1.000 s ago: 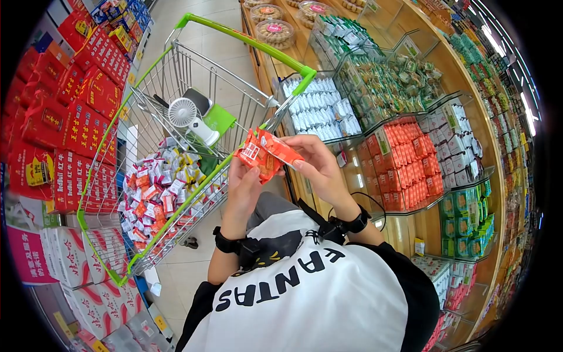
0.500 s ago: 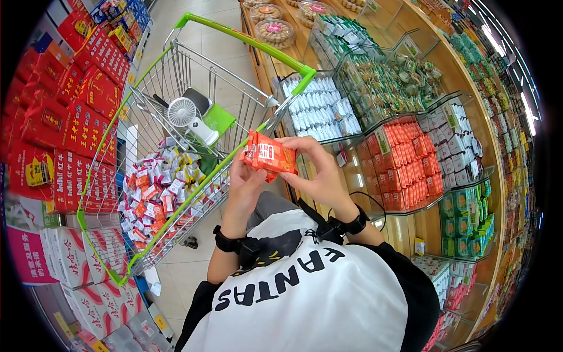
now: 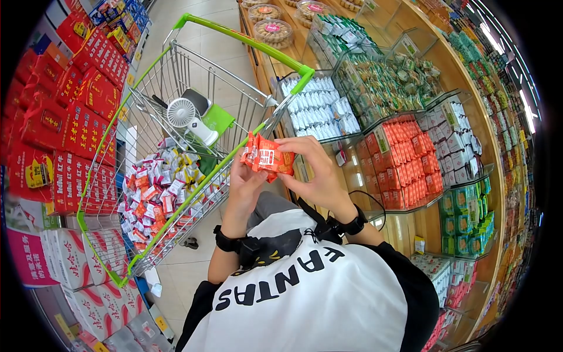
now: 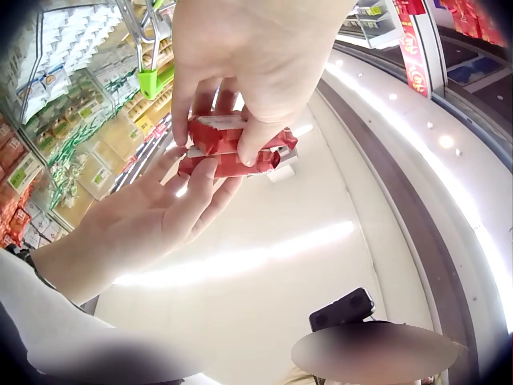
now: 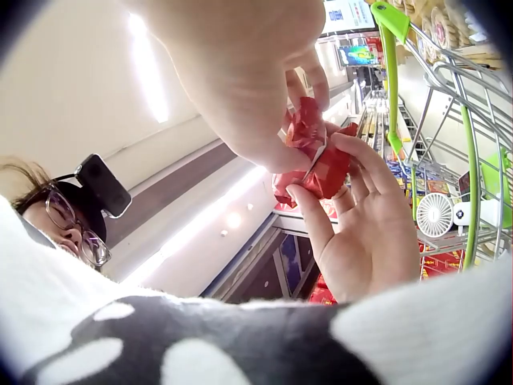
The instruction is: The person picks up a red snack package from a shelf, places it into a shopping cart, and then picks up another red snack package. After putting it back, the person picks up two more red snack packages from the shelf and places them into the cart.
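Observation:
In front of my chest, two small red-orange snack packets [image 3: 268,157] are held together between both hands. White lettering faces up on the top one. My left hand [image 3: 245,186] pinches them at one end, thumb over the near edge. At the other end, my right hand [image 3: 321,170] grips with thumb and fingertips. The left wrist view shows an upper packet [image 4: 215,138] lying against a lower packet [image 4: 232,167], with the fingers of both hands around them. Seen from the right wrist, the red wrappers [image 5: 321,164] look crumpled between the thumbs.
A green-edged shopping cart [image 3: 246,38] stands to the left, holding many small wrapped snacks [image 3: 153,202], a white handheld fan [image 3: 183,112] and a green item [image 3: 220,122]. Clear bins of similar red packets [image 3: 404,167] line the right shelf. Red drink cartons [image 3: 88,132] are stacked at far left.
The packets were splayed apart at an angle; now they lie together, with the lettered face of the top one turned up. The hands stay in nearly the same place.

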Tool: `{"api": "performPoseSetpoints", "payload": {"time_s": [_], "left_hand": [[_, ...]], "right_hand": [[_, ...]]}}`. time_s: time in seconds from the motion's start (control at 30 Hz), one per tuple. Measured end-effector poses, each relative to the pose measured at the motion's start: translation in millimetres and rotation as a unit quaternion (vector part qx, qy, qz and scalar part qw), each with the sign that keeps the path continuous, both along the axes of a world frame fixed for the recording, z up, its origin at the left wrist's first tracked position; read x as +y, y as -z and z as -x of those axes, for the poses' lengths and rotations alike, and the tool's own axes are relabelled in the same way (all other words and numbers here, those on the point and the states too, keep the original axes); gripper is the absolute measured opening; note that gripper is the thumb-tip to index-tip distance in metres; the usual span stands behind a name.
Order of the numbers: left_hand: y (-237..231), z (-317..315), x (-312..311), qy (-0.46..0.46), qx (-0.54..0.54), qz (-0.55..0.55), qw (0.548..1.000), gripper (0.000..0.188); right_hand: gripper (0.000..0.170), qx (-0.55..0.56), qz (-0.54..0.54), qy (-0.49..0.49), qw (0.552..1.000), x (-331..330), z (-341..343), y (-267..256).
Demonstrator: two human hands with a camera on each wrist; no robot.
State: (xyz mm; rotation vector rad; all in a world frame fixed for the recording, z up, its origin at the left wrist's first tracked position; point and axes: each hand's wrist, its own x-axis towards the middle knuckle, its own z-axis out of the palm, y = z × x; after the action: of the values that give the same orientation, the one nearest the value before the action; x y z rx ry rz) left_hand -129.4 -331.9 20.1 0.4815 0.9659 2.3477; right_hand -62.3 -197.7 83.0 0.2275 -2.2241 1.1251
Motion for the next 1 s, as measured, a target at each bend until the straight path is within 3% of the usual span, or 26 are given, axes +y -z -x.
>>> {"api": "performPoseSetpoints", "payload": {"time_s": [0.67,0.73,0.9,1.0], "left_hand": [[-1,3,-7,0.0,0.032,0.022,0.999,0.06],[-7,5,-13,0.02,0.051,0.108,0.993,0.03],[-3,14,-19,0.001,0.152,0.143,0.978,0.04],[7,13,-24,-0.007,0.12,0.138,0.983,0.038]], "right_hand": [[0.044,-0.048,0.012,-0.034,0.998,-1,-3,13],[0.044,-0.075,0.058,-0.034,0.995,-1,-3,20],[0.046,-0.11,0.044,-0.04,0.992,-3,-1,20],[0.044,-0.098,0.059,-0.045,0.992,-11,5,19]]}}
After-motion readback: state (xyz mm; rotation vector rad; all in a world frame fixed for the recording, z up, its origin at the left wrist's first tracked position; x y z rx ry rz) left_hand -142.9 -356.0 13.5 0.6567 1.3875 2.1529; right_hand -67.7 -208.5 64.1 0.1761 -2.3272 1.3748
